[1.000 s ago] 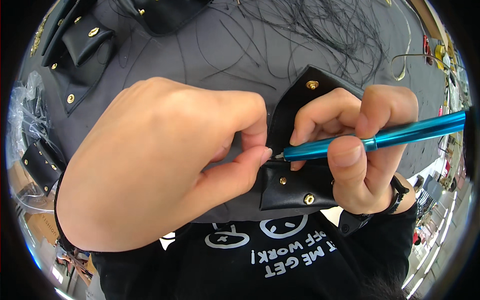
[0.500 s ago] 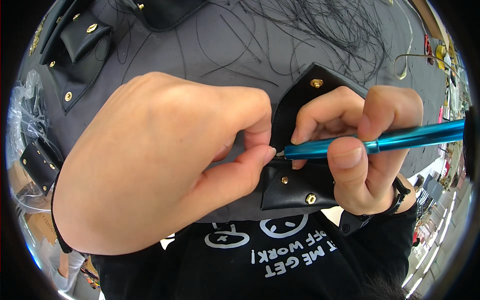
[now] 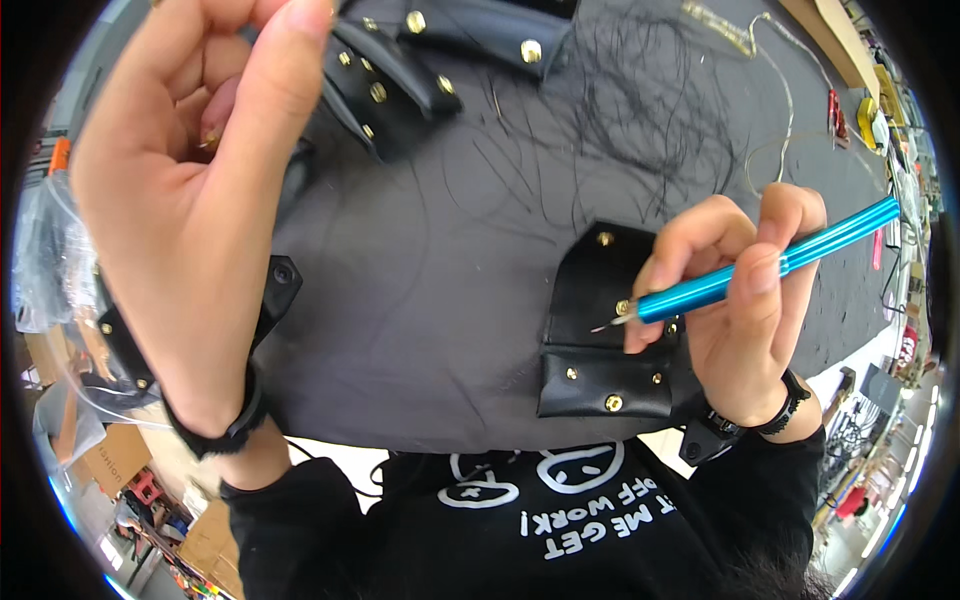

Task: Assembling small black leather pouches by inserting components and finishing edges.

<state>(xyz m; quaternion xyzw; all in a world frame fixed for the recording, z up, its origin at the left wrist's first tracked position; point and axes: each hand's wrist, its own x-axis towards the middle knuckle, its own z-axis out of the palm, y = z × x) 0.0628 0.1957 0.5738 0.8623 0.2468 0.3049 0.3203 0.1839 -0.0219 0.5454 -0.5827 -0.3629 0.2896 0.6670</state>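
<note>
My right hand (image 3: 745,310) grips a blue metallic pen-shaped tool (image 3: 700,290) with a thin pointed metal tip. Its point hovers over or touches an opened black leather pouch (image 3: 590,285) with gold snaps, just above the fold; contact cannot be told. The fingertips are against the pouch's right side. High at the upper left, my left hand (image 3: 200,130) is closed in a pinch, thumb against the fingers near the picture's top edge. Whatever it pinches, if anything, is too small to make out.
More black pouches with gold snaps (image 3: 400,85) lie at the far side of the dark grey table (image 3: 400,330). Loose black threads (image 3: 640,120) are tangled beyond my right hand. Clear plastic wrap (image 3: 50,260) is at the left edge, and a pale cord (image 3: 785,110) at the far right.
My left hand has lifted away from the pouch, up and to the left. The tool's tip now shows, and the right hand still grips it by the pouch. The view has shifted too.
</note>
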